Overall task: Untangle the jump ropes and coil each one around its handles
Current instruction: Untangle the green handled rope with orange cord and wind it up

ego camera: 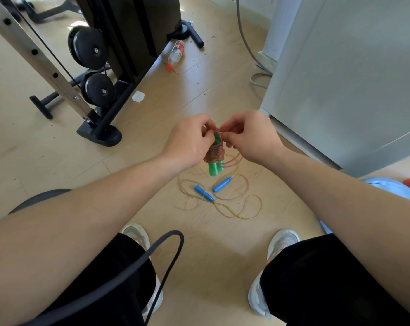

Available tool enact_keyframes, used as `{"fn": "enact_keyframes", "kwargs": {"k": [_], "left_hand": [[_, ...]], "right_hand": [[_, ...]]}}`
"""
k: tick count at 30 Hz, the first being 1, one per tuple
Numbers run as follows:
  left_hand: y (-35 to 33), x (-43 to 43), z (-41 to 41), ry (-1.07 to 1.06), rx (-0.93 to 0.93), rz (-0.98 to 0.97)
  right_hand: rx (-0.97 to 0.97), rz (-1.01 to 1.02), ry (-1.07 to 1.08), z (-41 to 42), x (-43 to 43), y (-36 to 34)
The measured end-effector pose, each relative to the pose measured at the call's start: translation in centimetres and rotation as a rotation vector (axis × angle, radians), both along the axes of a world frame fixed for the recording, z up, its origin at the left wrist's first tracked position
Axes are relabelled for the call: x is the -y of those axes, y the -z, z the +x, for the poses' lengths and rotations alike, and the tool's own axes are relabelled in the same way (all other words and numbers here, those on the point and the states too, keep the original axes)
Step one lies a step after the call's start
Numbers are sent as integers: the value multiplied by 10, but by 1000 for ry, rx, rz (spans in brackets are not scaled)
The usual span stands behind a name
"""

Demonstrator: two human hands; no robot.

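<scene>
Two green handles are held together upright above the floor, with a reddish clear rope wound tightly round their middle. My left hand grips the top of this bundle. My right hand pinches the rope's loose end near the top of the handles, and a short loop hangs below it. On the floor beneath lies a second rope, loose and looped, with its two blue handles apart from each other.
A black and steel weight machine stands at the left, a plastic bottle lies by its base, and a grey cabinet fills the right. My two shoes rest on the wooden floor. A dark cable loops over my left knee.
</scene>
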State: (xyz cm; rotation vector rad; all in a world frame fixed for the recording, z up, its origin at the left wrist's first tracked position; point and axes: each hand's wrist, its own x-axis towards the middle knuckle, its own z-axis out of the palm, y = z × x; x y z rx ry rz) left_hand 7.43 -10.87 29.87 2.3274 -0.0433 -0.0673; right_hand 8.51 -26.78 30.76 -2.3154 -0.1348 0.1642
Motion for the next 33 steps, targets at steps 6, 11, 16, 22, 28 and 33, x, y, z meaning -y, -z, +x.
{"fn": "enact_keyframes", "kwargs": {"k": [6, 11, 16, 22, 28, 33], "left_hand": [[2, 0, 0, 18, -48, 6], [4, -1, 4, 53, -182, -113], [0, -3, 2, 18, -314, -371], [-2, -4, 1, -27, -319, -476], [0, -7, 0, 11, -309, -395], [4, -2, -3, 51, -327, -327]], "right_hand": [[-50, 39, 12, -2, 2, 4], [-28, -12, 6, -2, 5, 6], [-44, 41, 25, -1, 9, 6], [-78, 86, 32, 3, 14, 4], [-91, 91, -24, 3, 16, 5], [-89, 14, -81, 1, 9, 6]]}}
